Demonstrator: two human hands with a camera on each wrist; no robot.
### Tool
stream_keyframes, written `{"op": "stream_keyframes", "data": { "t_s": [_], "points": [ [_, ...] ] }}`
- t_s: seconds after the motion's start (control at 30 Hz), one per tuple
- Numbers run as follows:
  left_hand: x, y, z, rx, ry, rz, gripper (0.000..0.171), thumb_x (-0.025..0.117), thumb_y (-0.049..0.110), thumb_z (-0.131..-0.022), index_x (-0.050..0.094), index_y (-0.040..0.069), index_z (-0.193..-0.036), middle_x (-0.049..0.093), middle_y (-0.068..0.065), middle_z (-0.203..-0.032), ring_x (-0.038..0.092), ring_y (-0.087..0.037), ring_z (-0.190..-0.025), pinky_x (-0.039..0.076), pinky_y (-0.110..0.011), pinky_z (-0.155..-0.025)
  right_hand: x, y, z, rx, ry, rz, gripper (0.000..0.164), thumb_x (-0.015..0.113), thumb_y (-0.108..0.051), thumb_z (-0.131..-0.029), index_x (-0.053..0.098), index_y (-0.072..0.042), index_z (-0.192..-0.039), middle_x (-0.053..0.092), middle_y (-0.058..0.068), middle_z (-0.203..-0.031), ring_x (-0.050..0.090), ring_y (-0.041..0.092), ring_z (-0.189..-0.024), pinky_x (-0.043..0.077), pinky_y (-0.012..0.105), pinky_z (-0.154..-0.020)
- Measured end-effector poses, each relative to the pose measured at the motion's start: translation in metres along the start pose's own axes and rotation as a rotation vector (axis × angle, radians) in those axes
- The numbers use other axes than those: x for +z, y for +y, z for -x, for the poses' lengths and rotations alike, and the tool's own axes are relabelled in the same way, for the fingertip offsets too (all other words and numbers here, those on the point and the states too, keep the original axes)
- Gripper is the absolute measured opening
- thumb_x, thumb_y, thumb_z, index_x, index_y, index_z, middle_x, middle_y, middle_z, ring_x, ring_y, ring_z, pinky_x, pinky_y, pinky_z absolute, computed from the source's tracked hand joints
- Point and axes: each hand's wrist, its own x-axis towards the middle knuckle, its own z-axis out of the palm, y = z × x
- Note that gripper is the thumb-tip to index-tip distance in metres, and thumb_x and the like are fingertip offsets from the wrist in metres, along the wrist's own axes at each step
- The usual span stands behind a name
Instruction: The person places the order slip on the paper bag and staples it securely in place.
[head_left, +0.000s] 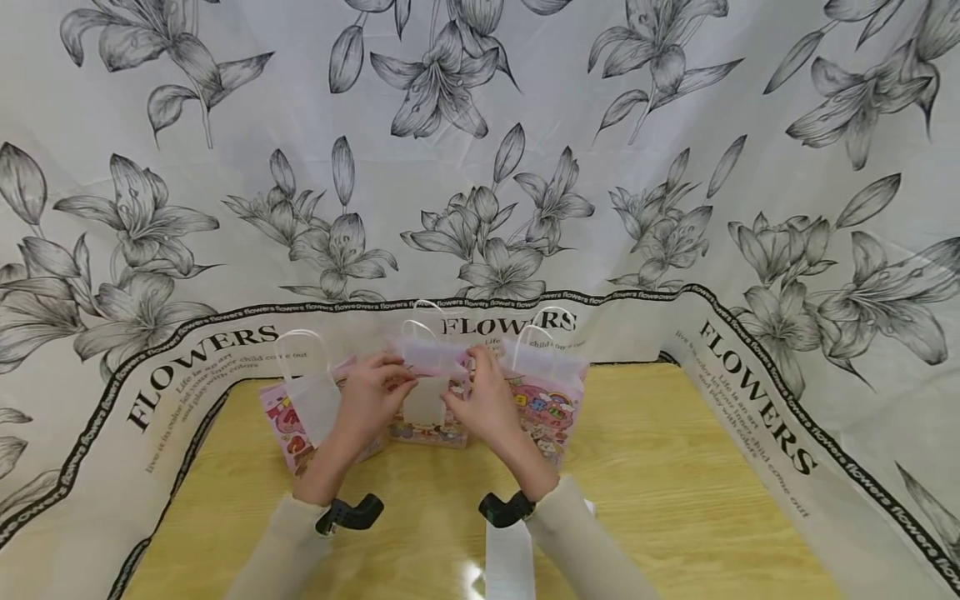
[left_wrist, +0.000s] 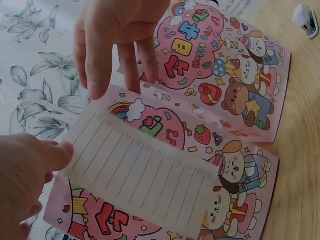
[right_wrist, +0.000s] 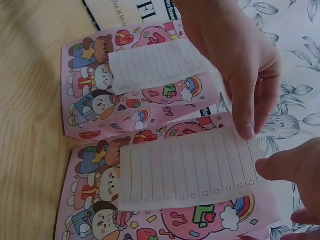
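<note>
A pale lined note sheet (right_wrist: pixel 190 170) with a row of small boxes lies against the front of the middle pink cartoon gift bag (head_left: pixel 427 435). My left hand (head_left: pixel 378 390) pinches the sheet's upper edge on one side, thumb on the paper. My right hand (head_left: pixel 483 396) pinches the upper edge at the other corner, its thumb on the paper and fingers beyond the edge in the left wrist view. Whether the fingertips also grip the bag's rim is hidden. On the left, another pink bag (head_left: pixel 283 425) bears a similar note sheet (right_wrist: pixel 155 67).
To the right stands a third pink bag (head_left: pixel 551 408), no sheet showing on its front. White handles (head_left: pixel 303 337) rise from the bags. A white paper strip (head_left: pixel 510 558) lies near the right wrist on the wooden table (head_left: pixel 675 475). Flower-printed cloth (head_left: pixel 480 208) hangs behind.
</note>
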Motion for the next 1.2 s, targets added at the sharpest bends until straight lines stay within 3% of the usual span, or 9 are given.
{"op": "stream_keyframes", "data": {
  "t_s": [0.13,0.43,0.57,0.83,1.07,1.2],
  "points": [
    [0.002,-0.001,0.002,0.027,0.024,-0.023,0.012,0.086,0.006,-0.073,0.077,0.008,-0.079,0.069,-0.014,-0.098,0.063,-0.032,-0.094,0.048,-0.049,-0.085,0.004,0.000,0.000,-0.001,-0.029,0.017,0.072,0.077,-0.028,-0.084,0.039,-0.004,-0.140,0.046,0.013,-0.134,0.059,0.020,-0.083,0.048,0.035,-0.061],
    [0.011,-0.008,0.005,0.046,-0.029,0.090,0.008,0.082,0.005,-0.078,0.075,0.008,-0.082,0.066,-0.013,-0.101,0.061,-0.029,-0.094,0.051,-0.043,-0.076,0.006,0.001,-0.011,0.041,-0.098,0.069,0.082,0.077,-0.033,-0.084,0.031,-0.008,-0.147,0.048,0.010,-0.128,0.060,0.019,-0.080,0.048,0.033,-0.058],
    [0.014,-0.009,0.008,0.053,-0.007,0.097,0.007,0.081,0.007,-0.079,0.075,0.008,-0.082,0.066,-0.012,-0.099,0.060,-0.027,-0.091,0.050,-0.042,-0.074,0.006,0.004,-0.015,0.033,-0.100,0.107,0.080,0.076,-0.035,-0.084,0.033,-0.008,-0.146,0.049,0.009,-0.125,0.062,0.019,-0.085,0.050,0.034,-0.062],
    [0.018,-0.012,0.015,0.037,0.041,0.149,0.012,0.083,0.000,-0.075,0.075,0.006,-0.080,0.065,-0.011,-0.096,0.059,-0.022,-0.079,0.051,-0.032,-0.064,0.008,0.005,-0.017,0.013,-0.116,0.146,0.064,0.075,-0.038,-0.085,0.051,-0.008,-0.136,0.051,0.009,-0.116,0.059,0.019,-0.084,0.049,0.032,-0.062],
    [0.020,-0.016,0.016,-0.055,0.024,0.223,0.009,0.079,-0.003,-0.078,0.073,0.002,-0.083,0.057,-0.017,-0.116,0.062,-0.027,-0.093,0.056,-0.029,-0.068,0.013,0.006,-0.023,-0.038,-0.161,0.190,0.039,0.073,-0.038,-0.087,0.067,-0.013,-0.116,0.059,0.004,-0.103,0.061,0.017,-0.084,0.051,0.032,-0.063],
    [0.020,-0.019,0.013,-0.090,0.038,0.259,0.011,0.079,-0.004,-0.078,0.070,0.002,-0.081,0.052,-0.021,-0.127,0.065,-0.027,-0.088,0.056,-0.028,-0.066,0.016,0.010,-0.026,-0.077,-0.134,0.197,0.027,0.074,-0.036,-0.088,0.071,-0.014,-0.104,0.062,0.002,-0.101,0.061,0.017,-0.084,0.051,0.032,-0.066]
  ]
}}
